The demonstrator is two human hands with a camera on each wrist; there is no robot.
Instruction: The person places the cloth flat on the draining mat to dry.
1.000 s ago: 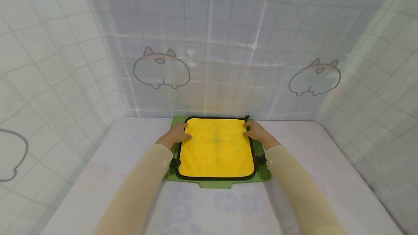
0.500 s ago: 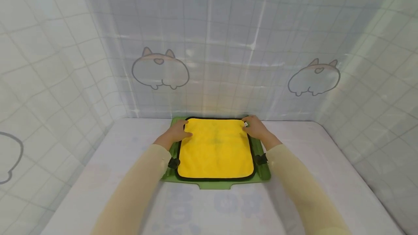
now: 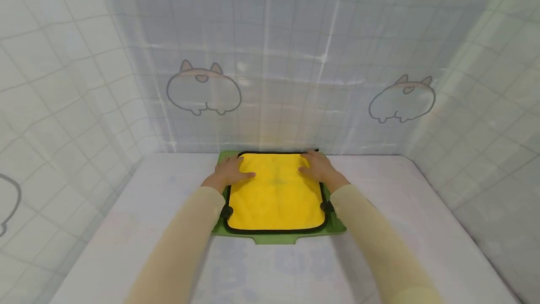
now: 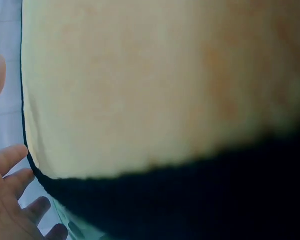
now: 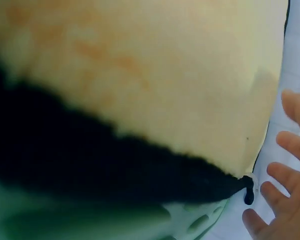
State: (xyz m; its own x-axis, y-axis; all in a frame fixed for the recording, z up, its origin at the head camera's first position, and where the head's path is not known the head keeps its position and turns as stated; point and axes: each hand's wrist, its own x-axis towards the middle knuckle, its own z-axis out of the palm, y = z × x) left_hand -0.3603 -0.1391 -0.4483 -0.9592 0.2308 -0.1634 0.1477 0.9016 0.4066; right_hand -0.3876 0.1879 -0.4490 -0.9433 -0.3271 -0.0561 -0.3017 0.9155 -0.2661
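A yellow cloth (image 3: 276,196) with a black border lies flat on a green board (image 3: 276,239), whose rim shows around it. In the head view my left hand (image 3: 228,171) rests at the cloth's far left corner, fingers spread and thumb extended over the yellow. My right hand (image 3: 320,169) is over the far right corner, its fingers apart and reaching inward. The right wrist view shows a small black loop (image 5: 248,193) at the cloth's corner beside the spread fingers. In the left wrist view, fingertips (image 4: 17,151) touch or nearly touch the black edging. Neither hand grips anything.
The board lies on a pale printed table (image 3: 168,210), close to the back wall (image 3: 291,83). Grid-patterned sheeting covers the walls on the left (image 3: 59,107), back and right. Dark bands or cameras (image 3: 227,212) sit at both wrists.
My right hand has shifted left from the cloth's corner edge further over the yellow, and its fingers have spread. The left hand's fingers have also opened out, with its thumb further in.
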